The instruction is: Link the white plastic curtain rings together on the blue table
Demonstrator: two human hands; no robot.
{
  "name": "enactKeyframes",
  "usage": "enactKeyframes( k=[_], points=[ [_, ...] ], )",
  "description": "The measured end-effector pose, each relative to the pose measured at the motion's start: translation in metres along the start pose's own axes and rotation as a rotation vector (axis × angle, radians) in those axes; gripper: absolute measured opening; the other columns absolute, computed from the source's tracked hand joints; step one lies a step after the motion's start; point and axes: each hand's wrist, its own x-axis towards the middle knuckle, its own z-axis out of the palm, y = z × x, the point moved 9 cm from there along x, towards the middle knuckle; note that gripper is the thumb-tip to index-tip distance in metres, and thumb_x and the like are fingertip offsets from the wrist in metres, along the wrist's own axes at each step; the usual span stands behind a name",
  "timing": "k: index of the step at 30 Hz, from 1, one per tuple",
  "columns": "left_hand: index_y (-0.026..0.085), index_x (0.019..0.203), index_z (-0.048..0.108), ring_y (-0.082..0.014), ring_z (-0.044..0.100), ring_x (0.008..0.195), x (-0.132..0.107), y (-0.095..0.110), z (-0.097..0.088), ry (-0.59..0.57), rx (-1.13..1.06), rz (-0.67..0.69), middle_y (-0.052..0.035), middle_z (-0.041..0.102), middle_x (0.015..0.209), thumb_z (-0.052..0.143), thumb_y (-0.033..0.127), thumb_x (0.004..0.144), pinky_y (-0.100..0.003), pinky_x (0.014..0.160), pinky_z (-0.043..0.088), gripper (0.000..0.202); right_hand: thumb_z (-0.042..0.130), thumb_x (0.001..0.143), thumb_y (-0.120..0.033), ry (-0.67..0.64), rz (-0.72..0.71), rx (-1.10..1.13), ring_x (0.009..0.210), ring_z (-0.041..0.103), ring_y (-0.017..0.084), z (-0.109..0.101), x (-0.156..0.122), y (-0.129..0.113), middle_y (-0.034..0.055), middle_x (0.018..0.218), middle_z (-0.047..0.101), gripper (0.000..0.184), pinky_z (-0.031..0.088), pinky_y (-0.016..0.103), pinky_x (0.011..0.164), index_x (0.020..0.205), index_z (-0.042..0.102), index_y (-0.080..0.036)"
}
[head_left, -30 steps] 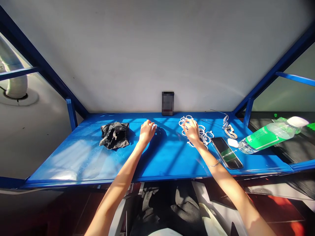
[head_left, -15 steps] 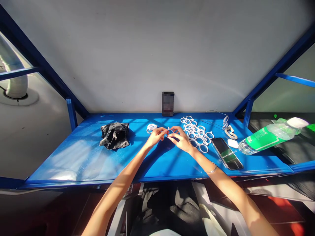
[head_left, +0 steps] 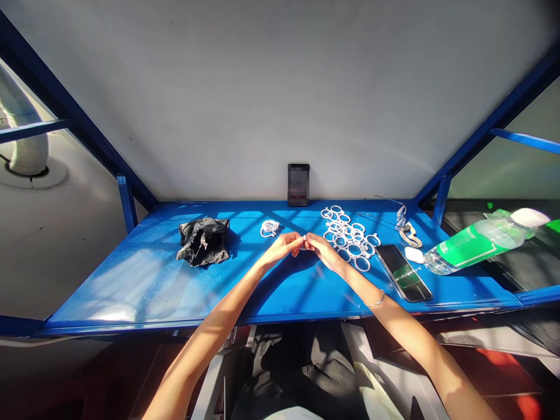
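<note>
My left hand (head_left: pixel 282 247) and my right hand (head_left: pixel 324 249) meet above the middle of the blue table, fingertips pinched together. Between them they grip a white ring (head_left: pixel 305 238) with a small knob; most of it is hidden by the fingers. Just beyond my left hand lies a small stack of white rings (head_left: pixel 270 228). Close to the right hand, many similar white rings (head_left: pixel 350 236) with small eyelets spread in a loose, overlapping pile. A silver bracelet (head_left: pixel 377 300) circles my right wrist.
A crumpled black plastic bag (head_left: pixel 203 241) sits at left. A dark upright device (head_left: pixel 298 185) leans on the back wall. To the right are a phone (head_left: pixel 404 273), a white case (head_left: pixel 414 255), eyeglasses (head_left: pixel 400 218) and a tilted bottle with green label (head_left: pixel 475 245).
My hands have drawn closer together and slightly lower. The ring, seen between the fingers before, is now mostly covered by them. The things on the table stay put.
</note>
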Motion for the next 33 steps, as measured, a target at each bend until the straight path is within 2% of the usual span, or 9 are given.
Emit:
enactKeyframes(
  k=[4, 8, 11, 15, 26, 33],
  points=[
    [0.013, 0.066, 0.054, -0.0077, 0.041, 0.056, 0.003, -0.004, 0.007, -0.002, -0.195, 0.012, -0.0022, 0.057, 0.069, 0.072, 0.06, 0.068, -0.023, 0.053, 0.028, 0.05, 0.074, 0.075, -0.041, -0.034, 0.088, 0.236, 0.064, 0.043, 0.01, 0.007, -0.002, 0.006, -0.0031, 0.065, 0.046, 0.029, 0.043, 0.023, 0.066, 0.066, 0.059, -0.018],
    [0.014, 0.064, 0.051, -0.0093, 0.041, 0.06, 0.006, -0.011, 0.009, 0.015, -0.302, 0.018, -0.0032, 0.057, 0.07, 0.074, 0.057, 0.067, -0.024, 0.054, 0.025, 0.049, 0.075, 0.075, -0.033, -0.024, 0.125, 0.339, 0.063, 0.045, 0.01, 0.009, -0.001, 0.01, -0.0025, 0.063, 0.046, 0.026, 0.045, 0.024, 0.064, 0.063, 0.058, -0.019],
    [0.015, 0.062, 0.049, -0.0079, 0.032, 0.055, 0.008, -0.016, 0.008, 0.029, -0.317, 0.016, 0.002, 0.045, 0.058, 0.075, 0.056, 0.066, -0.025, 0.054, 0.022, 0.049, 0.073, 0.077, -0.029, -0.016, 0.132, 0.374, 0.059, 0.042, 0.01, 0.009, -0.001, 0.012, -0.0029, 0.06, 0.045, 0.024, 0.044, 0.023, 0.061, 0.062, 0.057, -0.019],
    [0.015, 0.059, 0.044, -0.0071, 0.025, 0.053, 0.008, -0.017, 0.007, 0.037, -0.33, 0.028, 0.0047, 0.035, 0.055, 0.075, 0.057, 0.065, -0.026, 0.054, 0.018, 0.052, 0.071, 0.08, -0.028, -0.027, 0.131, 0.392, 0.058, 0.041, 0.009, 0.009, 0.0, 0.013, -0.0036, 0.059, 0.042, 0.025, 0.044, 0.022, 0.061, 0.062, 0.056, -0.019],
    [0.016, 0.06, 0.041, -0.007, 0.021, 0.053, 0.006, -0.018, 0.009, 0.048, -0.332, 0.04, 0.006, 0.031, 0.054, 0.075, 0.057, 0.066, -0.026, 0.055, 0.016, 0.053, 0.08, 0.069, -0.031, -0.085, 0.112, 0.464, 0.058, 0.04, 0.008, 0.011, 0.0, 0.013, -0.004, 0.059, 0.041, 0.028, 0.043, 0.02, 0.06, 0.06, 0.057, -0.018],
    [0.017, 0.061, 0.04, -0.008, 0.024, 0.053, 0.004, -0.008, 0.007, 0.044, -0.408, 0.101, 0.005, 0.031, 0.055, 0.072, 0.052, 0.074, -0.026, 0.056, 0.024, 0.049, 0.081, 0.07, -0.037, -0.081, 0.067, 0.504, 0.057, 0.034, 0.01, 0.011, 0.001, -0.001, -0.0049, 0.057, 0.034, 0.035, 0.042, 0.023, 0.06, 0.058, 0.052, -0.02]
  ],
)
